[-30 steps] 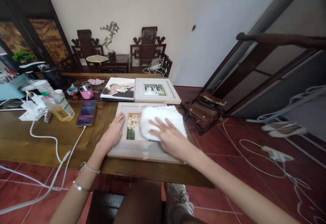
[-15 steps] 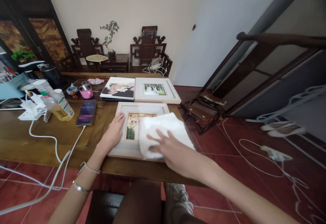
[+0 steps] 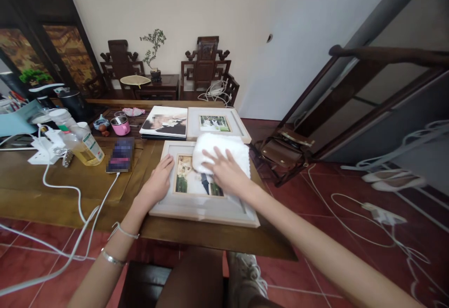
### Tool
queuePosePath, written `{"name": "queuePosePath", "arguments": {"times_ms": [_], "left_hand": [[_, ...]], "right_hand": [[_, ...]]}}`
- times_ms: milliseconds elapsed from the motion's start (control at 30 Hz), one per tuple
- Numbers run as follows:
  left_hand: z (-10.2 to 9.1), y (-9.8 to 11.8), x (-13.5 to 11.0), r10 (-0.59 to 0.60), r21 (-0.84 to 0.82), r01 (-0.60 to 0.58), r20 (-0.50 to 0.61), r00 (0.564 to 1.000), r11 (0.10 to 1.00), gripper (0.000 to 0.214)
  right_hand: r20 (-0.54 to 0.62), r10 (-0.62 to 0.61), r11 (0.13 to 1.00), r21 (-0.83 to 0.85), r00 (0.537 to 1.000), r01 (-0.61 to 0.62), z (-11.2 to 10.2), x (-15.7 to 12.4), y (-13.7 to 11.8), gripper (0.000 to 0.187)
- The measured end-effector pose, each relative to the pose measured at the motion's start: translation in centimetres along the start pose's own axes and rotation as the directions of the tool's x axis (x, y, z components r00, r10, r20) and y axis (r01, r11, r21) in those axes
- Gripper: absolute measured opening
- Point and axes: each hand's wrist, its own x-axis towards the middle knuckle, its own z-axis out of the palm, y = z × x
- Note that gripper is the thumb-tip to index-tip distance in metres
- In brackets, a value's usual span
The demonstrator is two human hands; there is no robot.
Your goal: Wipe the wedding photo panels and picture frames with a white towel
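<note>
A light wooden picture frame [image 3: 205,219] lies flat on the table, with a photo showing inside its pale mat. My left hand [image 3: 158,181] is open, its stretched fingers resting along the frame's left edge. Over the upper right part of this frame, my right hand [image 3: 226,172] presses down on a thick white cloth [image 3: 236,148] with spread fingers. The cloth covers the photo's upper right part and the frame's top right corner, and reaches the lower edge of a second picture frame [image 3: 241,120] behind it.
Left of that second frame lies a photo print or album [image 3: 164,120]. Further left are a phone [image 3: 121,154] with its charging cable, a bottle of yellow liquid [image 3: 89,151], a pink cup [image 3: 119,125] and a white power strip [image 3: 45,151]. A brown bag [image 3: 280,153] sits on a chair to the right.
My right hand has pushed the white cloth away from me, up the frame, uncovering the photo's lower right part and the frame's lower right corner. My left hand stays at the left edge.
</note>
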Motion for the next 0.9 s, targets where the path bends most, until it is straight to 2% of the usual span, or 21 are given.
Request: {"name": "queuePosePath", "arguments": {"times_ms": [100,200,300,433,500,567,633,700,800,900], "left_hand": [[0.0,-0.1,0.0,0.008,-0.014,-0.008,-0.015,1.000,1.000,0.067],[0.0,0.1,0.1,-0.012,-0.026,0.011,-0.026,1.000,1.000,0.063],[0.0,0.4,0.1,-0.044,-0.034,0.043,-0.028,0.999,0.998,0.060],[0.0,0.7,0.0,-0.058,-0.031,0.057,-0.029,0.998,0.998,0.059],[-0.1,0.8,0.0,-0.058,-0.030,0.058,-0.029,0.998,0.998,0.058],[-0.1,0.8,-0.1,-0.058,-0.027,0.057,-0.032,0.998,0.998,0.058],[-0.1,0.8,-0.1,-0.046,-0.023,0.045,-0.031,0.998,0.999,0.059],[-0.1,0.7,-0.1,-0.026,-0.022,0.025,-0.028,0.999,0.999,0.061],[-0.2,0.6,0.0,-0.017,-0.026,0.017,-0.018,1.000,1.000,0.060],[-0.3,0.6,0.0,-0.023,-0.037,0.022,-0.014,1.000,0.999,0.055]], "right_hand": [[-0.028,0.024,0.998,-0.056,0.999,-0.026,0.3,2.9,1.8,0.062],[0.038,-0.015,1.000,-0.024,0.999,0.016,0.0,2.9,0.7,0.063],[0.161,-0.076,0.994,0.091,0.984,0.062,-1.5,-0.4,-2.4,0.068],[0.315,-0.182,0.959,0.268,0.931,0.097,-5.1,-6.2,-6.2,0.067],[0.373,-0.238,0.937,0.330,0.897,0.112,-6.6,-8.0,-6.9,0.067],[0.381,-0.264,0.921,0.373,0.886,0.113,-7.1,-8.5,-6.7,0.071],[0.334,-0.235,0.924,0.368,0.913,0.103,-6.3,-7.8,-5.8,0.078],[0.266,-0.168,0.952,0.295,0.949,0.086,-4.7,-6.1,-4.3,0.083],[0.139,-0.047,0.995,0.093,0.989,0.034,-2.1,-2.5,-1.5,0.079],[0.000,0.010,0.999,-0.052,1.000,-0.010,-0.4,1.3,1.0,0.073]]}}
